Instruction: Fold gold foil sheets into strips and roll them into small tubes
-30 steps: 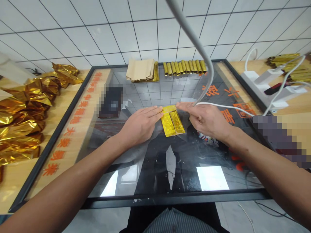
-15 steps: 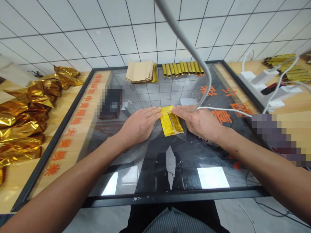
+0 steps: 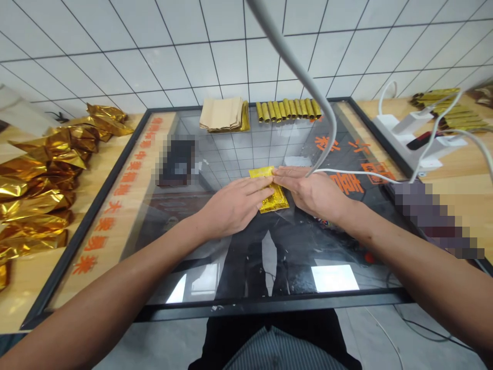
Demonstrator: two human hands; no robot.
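Observation:
In front of me, a sheet of gold foil paper (image 3: 275,200) lies folded on the glass tabletop (image 3: 215,267), its two sides lapped in toward the middle. My left hand (image 3: 236,205) rests on it from the left, fingers stretched out flat across the fold. From the right, my right hand (image 3: 308,187) presses its straight fingertips on the upper part of the paper, touching the left fingertips. Part of the paper is hidden under the fingers. Behind it lie a stack of brown-backed paper (image 3: 221,114) and a row of rolled gold tubes (image 3: 288,110).
Puffed gold foil pieces (image 3: 42,180) pile up at the left. A white cable (image 3: 304,72) hangs across the view and runs over the table. At the right are a power strip (image 3: 404,139) with plugs and more gold rolls (image 3: 458,115). A blurred dark box (image 3: 177,162) stands left of centre.
My left hand has moved right, over the paper. The gap between the paper's two side flaps no longer shows. My right hand has shifted slightly left.

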